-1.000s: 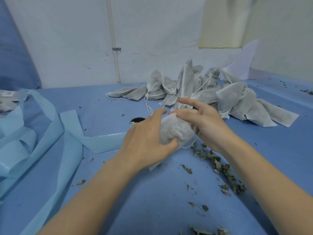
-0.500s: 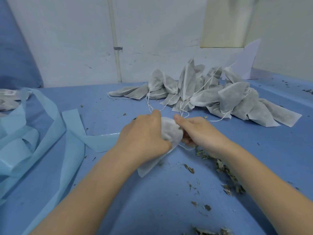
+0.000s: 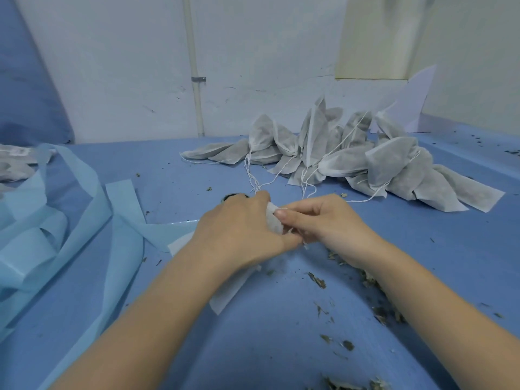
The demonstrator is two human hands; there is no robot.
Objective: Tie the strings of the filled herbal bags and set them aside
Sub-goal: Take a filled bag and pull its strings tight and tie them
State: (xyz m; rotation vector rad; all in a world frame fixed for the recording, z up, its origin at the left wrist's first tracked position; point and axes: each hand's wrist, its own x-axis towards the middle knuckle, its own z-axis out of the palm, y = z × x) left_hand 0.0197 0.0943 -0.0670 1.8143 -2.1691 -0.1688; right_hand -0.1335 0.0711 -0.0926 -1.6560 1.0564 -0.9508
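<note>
My left hand (image 3: pixel 242 230) wraps over a filled white herbal bag (image 3: pixel 274 222) at the middle of the blue table (image 3: pixel 281 333). Most of the bag is hidden under that hand; its flat tail (image 3: pixel 229 291) sticks out below my wrist. My right hand (image 3: pixel 323 220) meets it from the right, thumb and fingers pinching the bag's neck, where a thin white string shows by the thumb. A pile of filled grey-white bags (image 3: pixel 351 161) with loose strings lies behind my hands, toward the wall.
Light blue fabric strips (image 3: pixel 56 226) lie tangled over the left of the table. Dried herb crumbs (image 3: pixel 365 280) are scattered under my right forearm and along the near edge. A white wall with a pipe (image 3: pixel 195 80) closes the back.
Both hands have pressed the bag down closer to the table. My left hand has closed further over it, and my right fingers went from stretched over the top to pinching its neck.
</note>
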